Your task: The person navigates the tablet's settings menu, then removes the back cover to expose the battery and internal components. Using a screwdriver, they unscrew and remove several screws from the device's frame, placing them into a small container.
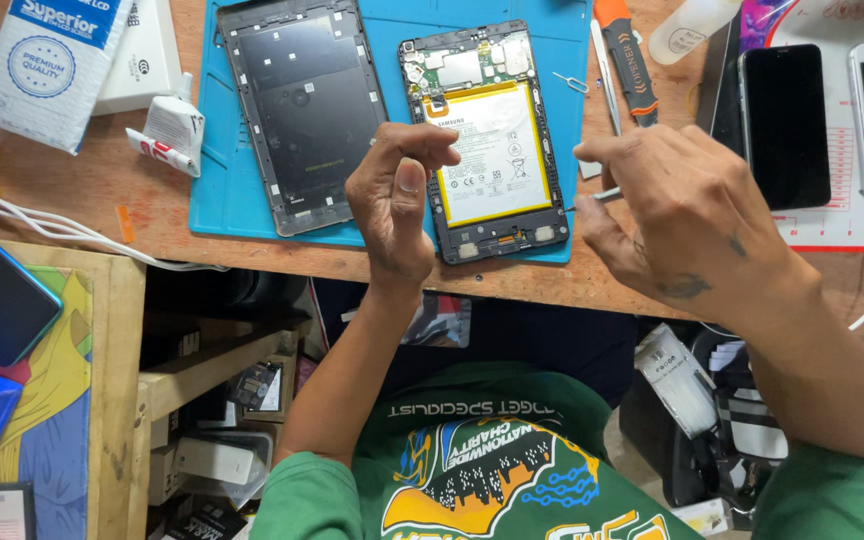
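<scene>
Plainly opened tablet, yellow battery exposed

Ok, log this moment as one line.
left hand: pinched, above opened tablet | right hand: holds thin tool | back cover: beside tablet on blue mat

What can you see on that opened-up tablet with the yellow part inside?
The tablet lies flat on the blue mat, back cover off, insides facing up. A big yellowish-white battery fills the middle inside a dark frame. Above it sit a green circuit board and silver metal shields. Two small silver parts sit at the bottom corners. The left hand hovers by its left edge, fingertips pinched; whether it touches is unclear.
</scene>
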